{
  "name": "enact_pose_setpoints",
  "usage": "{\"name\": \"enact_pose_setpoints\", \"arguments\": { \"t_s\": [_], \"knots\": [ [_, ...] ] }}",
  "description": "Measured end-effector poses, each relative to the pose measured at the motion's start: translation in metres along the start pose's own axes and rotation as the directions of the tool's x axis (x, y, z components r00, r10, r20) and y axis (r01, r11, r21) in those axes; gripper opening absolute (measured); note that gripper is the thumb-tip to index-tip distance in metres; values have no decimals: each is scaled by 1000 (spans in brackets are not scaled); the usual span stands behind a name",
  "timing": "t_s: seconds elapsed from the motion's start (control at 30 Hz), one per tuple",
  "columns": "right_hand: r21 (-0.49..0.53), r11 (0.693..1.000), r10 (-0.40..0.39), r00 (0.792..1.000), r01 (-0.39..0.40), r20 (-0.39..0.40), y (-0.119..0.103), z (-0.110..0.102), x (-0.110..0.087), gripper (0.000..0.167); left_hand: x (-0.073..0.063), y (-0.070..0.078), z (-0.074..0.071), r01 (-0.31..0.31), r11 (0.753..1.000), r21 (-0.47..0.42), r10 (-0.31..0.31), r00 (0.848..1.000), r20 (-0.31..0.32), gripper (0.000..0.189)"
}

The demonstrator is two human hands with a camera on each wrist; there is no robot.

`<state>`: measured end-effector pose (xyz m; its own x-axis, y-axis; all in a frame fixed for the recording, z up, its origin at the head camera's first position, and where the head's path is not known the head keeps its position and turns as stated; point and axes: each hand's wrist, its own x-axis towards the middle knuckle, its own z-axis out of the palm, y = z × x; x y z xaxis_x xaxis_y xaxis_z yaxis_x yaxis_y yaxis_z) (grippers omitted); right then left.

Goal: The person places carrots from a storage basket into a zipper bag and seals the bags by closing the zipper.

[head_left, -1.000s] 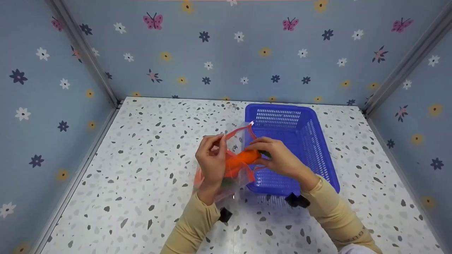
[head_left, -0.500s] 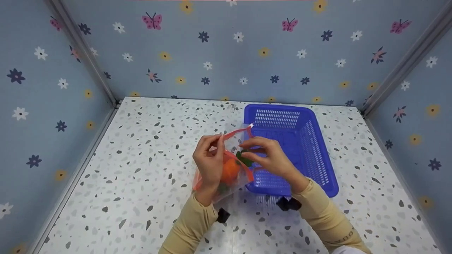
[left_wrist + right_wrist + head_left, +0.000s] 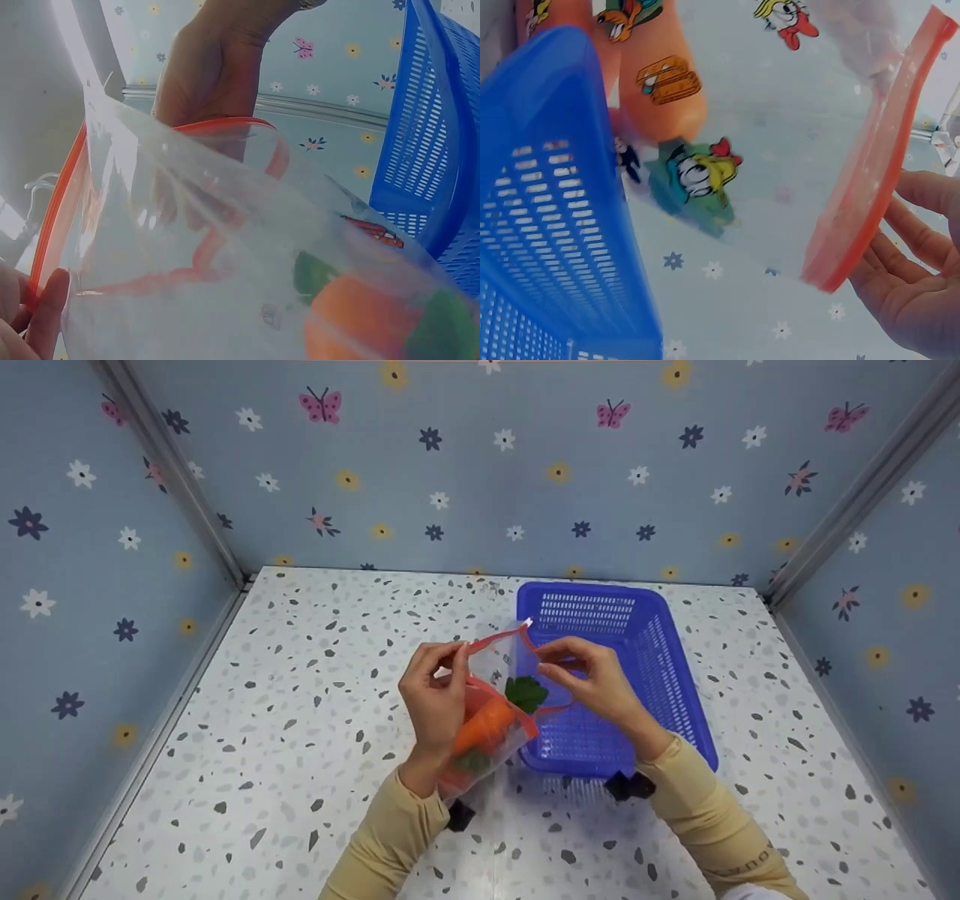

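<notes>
My left hand (image 3: 435,697) pinches the red zip rim of a clear plastic zip bag (image 3: 247,300), holding it tilted with its mouth towards the right. Inside lies an orange carrot (image 3: 484,727), and its green leafy top (image 3: 526,694) shows at the mouth. Another orange, rounded thing shows through the plastic in the right wrist view, beside printed cartoon figures (image 3: 705,172). My right hand (image 3: 600,679) is at the mouth's right side, fingers loosely bent near the red rim (image 3: 885,187), with nothing seen held. Whether its fingertips touch the rim is hard to tell.
A blue perforated plastic basket (image 3: 679,682) stands on the speckled white table (image 3: 322,675), just right of the bag and under my right hand. Flower-patterned walls (image 3: 480,472) close in the back and both sides.
A second ago my right hand held the carrot by its top end at the bag's mouth. It has let go and drawn back right; the carrot now lies in the bag.
</notes>
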<state>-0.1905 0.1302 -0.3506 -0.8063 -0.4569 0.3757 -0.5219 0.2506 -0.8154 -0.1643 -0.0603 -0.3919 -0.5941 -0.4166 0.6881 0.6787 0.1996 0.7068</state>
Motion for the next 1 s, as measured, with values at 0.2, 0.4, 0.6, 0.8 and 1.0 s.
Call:
{"name": "enact_pose_setpoints", "arguments": {
  "t_s": [0.2, 0.4, 0.6, 0.8, 1.0],
  "knots": [
    [-34, 998, 56, 998, -56, 2, 2, -14, 2, 19, 7, 4, -5, 16, 999, 29, -17, 999, 45, 6],
    [-79, 994, 68, 997, -71, -37, 2, -25, 6, 17, 17, 9, -10, 3, 994, 106, -14, 994, 106, 9],
    [-67, 996, 50, 997, -54, -60, 7, -25, 10, 22, 27, 15, -14, -37, 989, 145, 13, 986, 168, 11],
    [16, 999, 33, 998, -32, -56, 16, -17, 16, 32, 35, 19, -16, -66, 984, 168, 26, 973, 229, 12],
    [64, 998, 16, 1000, -15, -15, 25, -11, 22, 36, 43, 19, -17, -104, 977, 185, 48, 957, 285, 11]
  ]
}}
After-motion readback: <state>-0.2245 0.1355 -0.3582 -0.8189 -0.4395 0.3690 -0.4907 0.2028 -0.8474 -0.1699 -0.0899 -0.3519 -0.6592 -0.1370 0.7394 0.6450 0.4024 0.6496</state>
